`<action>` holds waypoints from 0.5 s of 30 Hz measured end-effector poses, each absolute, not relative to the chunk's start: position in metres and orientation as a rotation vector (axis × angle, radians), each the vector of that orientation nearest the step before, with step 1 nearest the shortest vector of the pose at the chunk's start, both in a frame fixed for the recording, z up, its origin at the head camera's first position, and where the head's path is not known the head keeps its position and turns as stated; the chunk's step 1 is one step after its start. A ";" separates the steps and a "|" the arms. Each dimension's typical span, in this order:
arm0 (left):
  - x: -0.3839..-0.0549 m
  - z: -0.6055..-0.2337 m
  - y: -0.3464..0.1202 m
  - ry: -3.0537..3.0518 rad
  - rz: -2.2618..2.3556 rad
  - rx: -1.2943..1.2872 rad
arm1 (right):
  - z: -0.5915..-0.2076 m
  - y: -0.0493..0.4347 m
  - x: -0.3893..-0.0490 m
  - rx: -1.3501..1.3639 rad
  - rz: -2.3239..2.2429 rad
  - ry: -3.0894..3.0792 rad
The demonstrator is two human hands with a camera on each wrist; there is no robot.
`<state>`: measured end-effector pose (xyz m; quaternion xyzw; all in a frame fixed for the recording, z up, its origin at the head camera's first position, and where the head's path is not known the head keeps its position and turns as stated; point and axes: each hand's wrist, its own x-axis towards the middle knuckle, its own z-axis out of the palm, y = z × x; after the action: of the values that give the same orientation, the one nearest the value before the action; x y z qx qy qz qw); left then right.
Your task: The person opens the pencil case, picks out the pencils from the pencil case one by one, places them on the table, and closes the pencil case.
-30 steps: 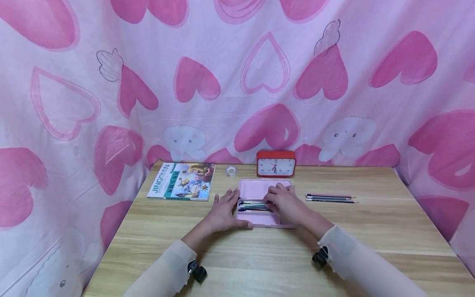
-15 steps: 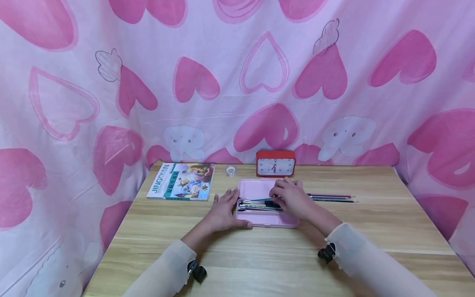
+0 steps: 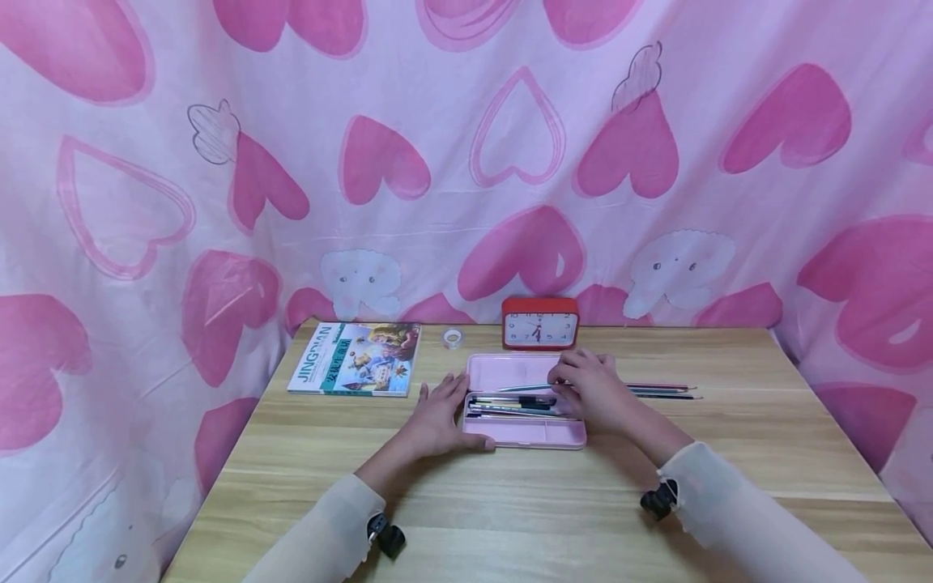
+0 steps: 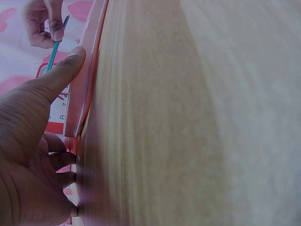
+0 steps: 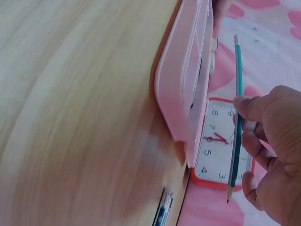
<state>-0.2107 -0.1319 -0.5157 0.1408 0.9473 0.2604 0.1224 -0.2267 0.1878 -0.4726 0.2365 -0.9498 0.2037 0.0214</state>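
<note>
A pink pencil case (image 3: 564, 438) lies with its lid up in the middle of the table, several pencils and pens (image 3: 510, 409) in its long compartment. My left hand (image 3: 437, 419) rests at the case's left end, its thumb on the front edge and its fingers extended along the side. With thumb and fingers, my right hand (image 3: 596, 390) pinches a green pencil (image 5: 239, 70) above the right part of the case. In the right wrist view this pencil has a white eraser at one end and a sharpened point at the other.
Several pencils (image 3: 665, 397) lie side by side on the table, right of the case. Behind it stands a red square clock (image 3: 540, 329). A roll of tape (image 3: 452, 338) and a picture book (image 3: 355, 359) are at the back left. A heart-print curtain (image 3: 386, 162) hangs behind the table.
My right hand has risen out of the case's compartment and moved right, drawing the green pencil up from the others. My left hand stays at the case's left end.
</note>
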 end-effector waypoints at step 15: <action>-0.210 -0.517 -0.132 2.766 0.760 0.419 | -0.478 0.231 -0.226 0.668 0.566 -2.920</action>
<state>-0.2101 -0.1324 -0.5165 0.1436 0.9471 0.2604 0.1212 -0.2264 0.2313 -0.4779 0.2190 -0.9568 0.1854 0.0467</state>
